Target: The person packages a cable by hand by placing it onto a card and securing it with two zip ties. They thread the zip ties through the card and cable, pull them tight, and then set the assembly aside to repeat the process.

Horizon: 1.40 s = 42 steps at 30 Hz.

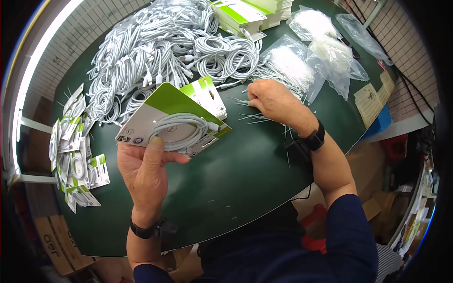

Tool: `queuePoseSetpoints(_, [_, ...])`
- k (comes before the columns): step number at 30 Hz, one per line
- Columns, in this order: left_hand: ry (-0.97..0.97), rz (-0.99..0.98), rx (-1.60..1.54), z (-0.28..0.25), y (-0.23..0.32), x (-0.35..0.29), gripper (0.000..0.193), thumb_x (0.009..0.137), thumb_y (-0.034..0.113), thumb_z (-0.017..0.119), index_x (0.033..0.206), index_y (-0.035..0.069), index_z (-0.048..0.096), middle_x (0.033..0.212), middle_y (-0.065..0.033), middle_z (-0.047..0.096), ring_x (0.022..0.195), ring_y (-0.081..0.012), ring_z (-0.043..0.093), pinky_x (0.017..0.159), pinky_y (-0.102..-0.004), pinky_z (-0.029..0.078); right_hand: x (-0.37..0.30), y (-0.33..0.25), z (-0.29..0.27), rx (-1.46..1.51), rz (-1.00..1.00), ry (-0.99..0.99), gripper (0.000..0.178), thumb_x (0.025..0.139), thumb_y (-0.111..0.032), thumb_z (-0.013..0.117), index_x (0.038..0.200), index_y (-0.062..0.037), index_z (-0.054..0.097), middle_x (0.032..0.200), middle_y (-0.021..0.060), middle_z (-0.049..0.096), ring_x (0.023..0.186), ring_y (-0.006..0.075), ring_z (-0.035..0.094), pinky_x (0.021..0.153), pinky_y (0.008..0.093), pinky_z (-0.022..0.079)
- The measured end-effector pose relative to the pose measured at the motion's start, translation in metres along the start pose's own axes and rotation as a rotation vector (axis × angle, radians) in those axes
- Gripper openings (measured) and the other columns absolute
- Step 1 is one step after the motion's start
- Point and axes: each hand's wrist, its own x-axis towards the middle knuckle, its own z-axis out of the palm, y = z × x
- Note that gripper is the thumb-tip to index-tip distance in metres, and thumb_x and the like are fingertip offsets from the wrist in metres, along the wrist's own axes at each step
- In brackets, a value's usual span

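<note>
In my left hand (144, 174) is a green and white packaging card (167, 98), tilted, with a coiled white cable (200, 125) lying against its face. My left thumb presses on the coil's lower edge, and the fingers are behind the card. Further right, my right hand (278, 101) is closed in a pinch, with thin white cable ties (239, 100) sticking out at its fingertips. More loose cable ties (257, 119) lie on the table just below that hand. Partly hidden behind the held card is a small stack of cards (207, 94).
A large heap of coiled white cables (146, 52) covers the far left of the green table (222, 188). Carded cables (78, 162) pile up at the left edge. Card stacks (240, 14) stand at the back. Open plastic bags (290, 63) of cable ties lie far right.
</note>
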Motion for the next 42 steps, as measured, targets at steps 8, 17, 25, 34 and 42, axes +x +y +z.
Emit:
queuePoseSetpoints(8, [0.005,0.158,0.129,0.007,0.012,-0.005,0.045,0.104,0.014,0.064,0.139,-0.011,0.051,0.128,-0.0238,0.067,0.108,-0.0355,0.074,0.075,-0.0425,0.070,-0.001,0.002,-0.002,0.043,-0.033,0.034,0.015,0.089,-0.010,0.073,0.085,-0.0006,0.062,0.085,0.0177,0.067,0.085,0.0405,0.066,0.077,0.0478,0.053])
queuePoseSetpoints(17, [0.047,0.418,0.254,0.005,0.006,-0.003,0.038,0.107,0.024,0.064,0.127,-0.007,0.069,0.127,-0.0270,0.069,0.112,-0.0379,0.073,0.089,-0.0462,0.066,0.001,-0.005,0.003,0.122,-0.042,0.273,0.009,0.092,-0.008,0.071,0.093,0.0008,0.069,0.090,0.0177,0.070,0.089,0.0396,0.069,0.080,0.0442,0.055])
queuePoseSetpoints(25, [-0.053,0.627,0.615,0.003,0.004,0.007,0.034,0.099,0.020,0.076,0.120,-0.006,0.075,0.118,-0.0268,0.075,0.116,-0.0365,0.074,0.103,-0.0429,0.055,0.001,-0.016,-0.013,0.096,-0.060,0.248,0.009,0.091,-0.007,0.073,0.096,-0.0003,0.076,0.094,0.0166,0.074,0.086,0.0341,0.072,0.078,0.0401,0.057])
queuePoseSetpoints(34, [-0.116,0.575,0.622,0.000,0.000,0.008,0.032,0.093,0.012,0.081,0.121,-0.003,0.076,0.123,-0.0241,0.075,0.115,-0.0349,0.074,0.102,-0.0418,0.056,0.003,-0.010,-0.010,0.134,-0.066,0.256,0.009,0.093,-0.005,0.072,0.098,0.0018,0.075,0.085,0.0159,0.074,0.072,0.0296,0.070,0.070,0.0374,0.056])
queuePoseSetpoints(42, [-0.119,0.591,0.638,0.000,-0.001,0.006,0.032,0.093,0.014,0.082,0.120,-0.002,0.076,0.122,-0.0237,0.075,0.117,-0.0367,0.074,0.102,-0.0423,0.056,-0.005,-0.036,-0.028,0.242,0.050,0.402,0.013,0.102,-0.005,0.068,0.113,-0.0004,0.073,0.086,0.0090,0.075,0.073,0.0128,0.067,0.067,0.0285,0.053])
